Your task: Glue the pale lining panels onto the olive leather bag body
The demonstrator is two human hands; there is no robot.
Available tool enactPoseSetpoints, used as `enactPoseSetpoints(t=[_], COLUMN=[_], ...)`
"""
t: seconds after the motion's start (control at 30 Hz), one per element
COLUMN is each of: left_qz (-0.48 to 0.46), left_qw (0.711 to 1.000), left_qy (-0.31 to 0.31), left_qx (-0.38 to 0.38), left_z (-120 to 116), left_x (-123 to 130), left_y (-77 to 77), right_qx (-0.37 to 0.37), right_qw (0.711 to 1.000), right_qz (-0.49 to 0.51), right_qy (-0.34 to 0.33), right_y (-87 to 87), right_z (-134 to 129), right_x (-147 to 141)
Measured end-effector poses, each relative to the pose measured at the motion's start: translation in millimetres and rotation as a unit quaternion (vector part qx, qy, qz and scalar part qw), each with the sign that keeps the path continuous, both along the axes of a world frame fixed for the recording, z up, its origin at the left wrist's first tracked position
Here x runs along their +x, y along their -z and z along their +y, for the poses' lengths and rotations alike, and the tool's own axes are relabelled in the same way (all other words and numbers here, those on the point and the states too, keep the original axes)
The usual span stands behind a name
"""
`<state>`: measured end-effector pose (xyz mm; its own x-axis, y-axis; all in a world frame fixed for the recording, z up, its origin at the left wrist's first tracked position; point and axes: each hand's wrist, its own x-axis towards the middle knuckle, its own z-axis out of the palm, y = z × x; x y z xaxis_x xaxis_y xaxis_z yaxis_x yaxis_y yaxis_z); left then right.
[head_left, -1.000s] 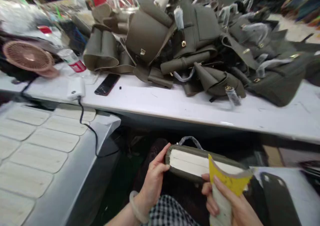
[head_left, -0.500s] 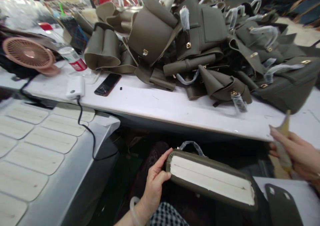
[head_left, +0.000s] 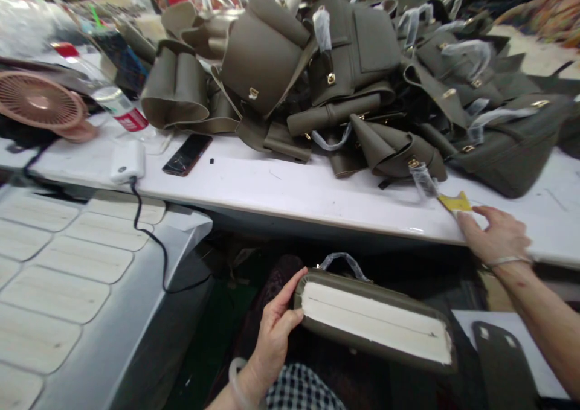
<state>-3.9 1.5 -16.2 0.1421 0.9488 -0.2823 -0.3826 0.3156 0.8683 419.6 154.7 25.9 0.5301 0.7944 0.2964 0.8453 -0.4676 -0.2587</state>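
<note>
My left hand (head_left: 275, 328) grips the left end of an olive-green handbag (head_left: 374, 320) held below the table edge, its white bottom facing up and a plastic-wrapped handle (head_left: 343, 260) at its far side. My right hand (head_left: 495, 237) rests on the white table (head_left: 290, 186) at the right, fingers on a yellow strip (head_left: 454, 203) lying flat there. A big heap of olive-green bags and bag parts (head_left: 344, 78) covers the table behind.
A pink fan (head_left: 40, 103), a water bottle (head_left: 113, 99), a white power bank (head_left: 127, 161) with a black cable and a dark phone (head_left: 186, 154) lie at the table's left. Pale padded pieces (head_left: 58, 259) cover a lower surface at left. A dark flat panel (head_left: 502, 368) lies at the lower right.
My right hand carried the yellow strip away from the bag's bottom, up and to the right, and set it on the table. My left hand kept holding the bag.
</note>
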Motion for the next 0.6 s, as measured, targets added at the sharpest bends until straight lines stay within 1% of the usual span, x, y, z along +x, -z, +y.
enactPoseSetpoints(t=[0.07,0.1,0.13,0.17,0.23,0.3,0.37,0.4,0.5,0.53,0.57,0.6], left_qz=[-0.007,-0.013,-0.020,-0.022,-0.017,-0.003,0.010,0.015,0.041,0.054,0.069,0.084], left_qw=[1.000,0.999,0.998,0.997,0.992,0.988,0.988,0.989,0.990,0.990,0.989,0.988], left_qy=[0.011,0.015,0.016,0.014,0.005,0.001,0.002,0.003,-0.001,0.000,0.002,0.005], left_qx=[-0.012,-0.029,-0.050,-0.076,-0.128,-0.152,-0.153,-0.149,-0.132,-0.129,-0.130,-0.132], left_z=[0,0,1,3,9,16,20,21,22,23,24,24], left_x=[-2,-4,-5,-6,-6,-3,0,2,4,3,3,2], left_y=[-1.0,-2.0,-2.9,-3.5,-2.9,-0.7,1.4,2.1,4.3,5.3,6.6,8.0], right_qx=[0.040,0.105,0.130,0.136,0.127,0.119,0.115,0.116,0.123,0.126,0.129,0.131], right_qw=[0.993,0.962,0.943,0.932,0.908,0.885,0.861,0.840,0.753,0.732,0.723,0.722], right_qz=[0.111,0.249,0.304,0.334,0.400,0.449,0.494,0.528,0.646,0.669,0.678,0.678], right_qy=[0.017,0.037,0.035,0.024,0.010,0.023,0.037,0.041,0.038,0.034,0.031,0.029], right_y=[-10.8,-14.9,-17.4,-17.8,-12.6,-3.2,5.5,8.8,15.3,17.2,19.2,21.4], right_z=[-35,-55,-76,-97,-134,-161,-180,-187,-197,-198,-199,-199], right_x=[-17,-27,-38,-49,-70,-85,-98,-104,-121,-126,-130,-134])
